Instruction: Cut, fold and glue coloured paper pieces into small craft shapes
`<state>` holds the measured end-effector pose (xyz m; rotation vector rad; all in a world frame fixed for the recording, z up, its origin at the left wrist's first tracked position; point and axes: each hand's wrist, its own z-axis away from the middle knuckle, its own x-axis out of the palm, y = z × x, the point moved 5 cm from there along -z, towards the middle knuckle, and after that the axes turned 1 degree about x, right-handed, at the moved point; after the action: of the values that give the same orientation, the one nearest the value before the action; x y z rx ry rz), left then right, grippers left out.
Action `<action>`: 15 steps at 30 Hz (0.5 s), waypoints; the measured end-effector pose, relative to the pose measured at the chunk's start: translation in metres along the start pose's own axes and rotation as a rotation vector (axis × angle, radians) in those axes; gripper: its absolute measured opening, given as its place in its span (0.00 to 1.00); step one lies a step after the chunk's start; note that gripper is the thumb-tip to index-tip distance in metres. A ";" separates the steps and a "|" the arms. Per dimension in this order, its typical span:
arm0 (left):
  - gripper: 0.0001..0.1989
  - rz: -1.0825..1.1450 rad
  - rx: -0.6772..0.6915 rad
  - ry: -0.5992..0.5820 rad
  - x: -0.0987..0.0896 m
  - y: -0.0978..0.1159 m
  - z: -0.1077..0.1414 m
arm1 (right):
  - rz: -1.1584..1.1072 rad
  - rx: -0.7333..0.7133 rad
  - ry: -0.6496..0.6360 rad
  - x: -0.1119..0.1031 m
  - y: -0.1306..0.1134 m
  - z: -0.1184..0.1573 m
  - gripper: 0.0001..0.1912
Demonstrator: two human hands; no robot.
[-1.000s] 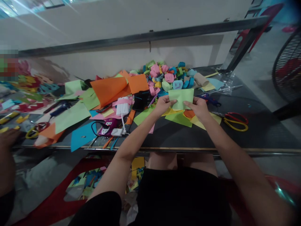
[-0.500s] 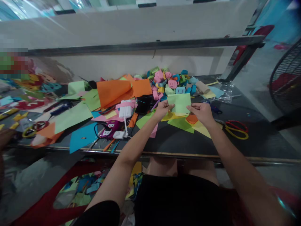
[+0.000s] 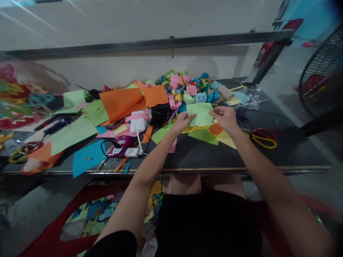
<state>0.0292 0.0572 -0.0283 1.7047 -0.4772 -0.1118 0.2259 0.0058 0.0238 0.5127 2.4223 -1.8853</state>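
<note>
Head view, left hand: is pinching a pale green sheet by its left edge
Right hand: is pinching the opposite edge
Scissors: are lying on the table

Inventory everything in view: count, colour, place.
Table: one, dark grey, centre
Held sheet: one, light green, centre
Small shaped pieces: many, mixed colours, heaped behind held sheet
Loose sheets: many, mixed colours, across table
Scissors: two, red-and-yellow, right and far left
Tools: two, dark blue, left and right
Power strip: one, purple, left
Banded block: one, white and pink, behind power strip
Tube: one, tan, back right
Fan: one, black, far right
Scraps: many, mixed colours, below table
Left hand: one, bare, sheet's left edge
Right hand: one, bare, sheet's right edge
</note>
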 end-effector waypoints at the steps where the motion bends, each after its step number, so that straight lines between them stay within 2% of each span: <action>1: 0.33 -0.007 0.005 0.001 0.000 0.002 0.001 | 0.013 -0.011 0.002 0.000 0.000 -0.002 0.27; 5: 0.30 -0.069 -0.033 -0.064 0.003 0.002 0.005 | 0.103 -0.046 -0.108 0.006 -0.004 -0.008 0.26; 9: 0.27 -0.172 -0.074 -0.205 0.008 0.003 0.009 | 0.455 -0.109 -0.133 0.008 -0.019 -0.023 0.21; 11: 0.27 -0.188 -0.073 -0.203 0.007 0.005 0.009 | 0.521 -0.147 -0.182 0.013 -0.028 -0.031 0.19; 15: 0.26 -0.169 -0.077 -0.106 -0.003 0.005 0.008 | 0.558 -0.197 -0.292 0.015 -0.039 -0.038 0.16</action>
<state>0.0224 0.0502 -0.0256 1.6674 -0.4016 -0.3406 0.2073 0.0370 0.0670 0.7422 1.9772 -1.3679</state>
